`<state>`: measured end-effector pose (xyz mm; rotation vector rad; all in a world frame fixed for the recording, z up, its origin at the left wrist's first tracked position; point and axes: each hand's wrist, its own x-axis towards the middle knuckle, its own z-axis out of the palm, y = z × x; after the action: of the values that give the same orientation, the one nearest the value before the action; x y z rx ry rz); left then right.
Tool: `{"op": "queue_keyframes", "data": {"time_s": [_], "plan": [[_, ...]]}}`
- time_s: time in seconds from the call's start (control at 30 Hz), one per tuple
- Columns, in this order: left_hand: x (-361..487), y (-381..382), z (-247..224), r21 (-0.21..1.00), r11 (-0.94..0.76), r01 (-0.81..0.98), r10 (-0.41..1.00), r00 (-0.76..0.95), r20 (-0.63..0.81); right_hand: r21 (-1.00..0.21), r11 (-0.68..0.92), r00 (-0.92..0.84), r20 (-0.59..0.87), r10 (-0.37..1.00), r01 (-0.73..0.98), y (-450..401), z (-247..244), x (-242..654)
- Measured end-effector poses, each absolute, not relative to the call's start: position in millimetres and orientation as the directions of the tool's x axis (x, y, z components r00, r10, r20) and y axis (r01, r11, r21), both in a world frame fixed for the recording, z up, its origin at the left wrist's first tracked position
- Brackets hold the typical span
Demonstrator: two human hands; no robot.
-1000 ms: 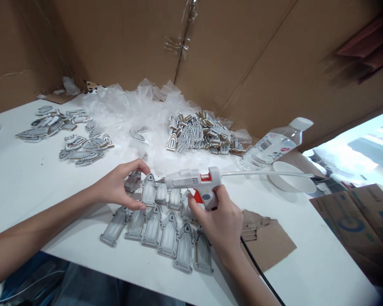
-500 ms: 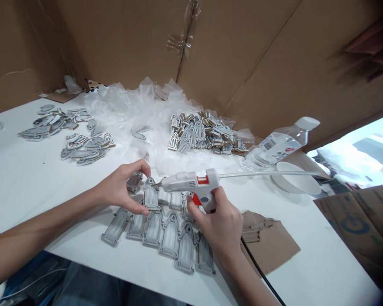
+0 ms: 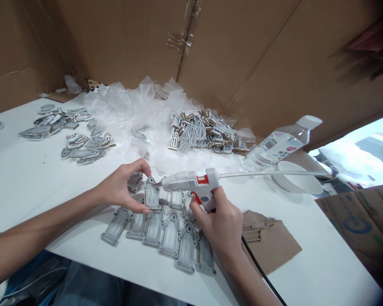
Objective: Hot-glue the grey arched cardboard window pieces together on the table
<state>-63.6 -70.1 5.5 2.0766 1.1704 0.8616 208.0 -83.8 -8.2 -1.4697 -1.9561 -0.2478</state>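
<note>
A white hot glue gun (image 3: 191, 182) with a red trigger and a clear glue stick out of its back is gripped in my right hand (image 3: 221, 225). Its nozzle meets the upper part of a grey arched window-shaped piece (image 3: 152, 196). My left hand (image 3: 124, 185) steadies that piece, index finger at its top and thumb near its lower left edge. Several like pieces lie in rows toward me, one of them a front-row piece (image 3: 170, 239). Beside my left fingers sits another grey piece (image 3: 135, 182), partly covered by the hand.
Behind are a large pile of arched pieces (image 3: 204, 131), smaller piles (image 3: 86, 146) at left and crumpled clear plastic (image 3: 130, 106). A tilted water bottle (image 3: 281, 142), a white bowl (image 3: 296, 180) and torn cardboard (image 3: 271, 242) stand at right. A black cord (image 3: 258, 265) runs below my right wrist.
Both hands and the glue gun keep almost the same place, nozzle still at the piece. My right thumb has shifted slightly on the trigger side.
</note>
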Motion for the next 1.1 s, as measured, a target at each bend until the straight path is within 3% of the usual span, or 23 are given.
{"op": "queue_keyframes", "data": {"time_s": [0.67,1.1], "plan": [[-65.4,-67.2,1.0,0.714,-0.514,0.476,0.842,0.439,0.314,-0.111,0.325,-0.147,0.727,0.671,0.939,-81.2,-4.1,204.7],[-73.4,-62.8,0.9,0.527,-0.695,0.489,0.718,0.516,0.468,-0.109,0.335,-0.155,0.727,0.669,0.936,-80.6,-2.9,206.6]]}}
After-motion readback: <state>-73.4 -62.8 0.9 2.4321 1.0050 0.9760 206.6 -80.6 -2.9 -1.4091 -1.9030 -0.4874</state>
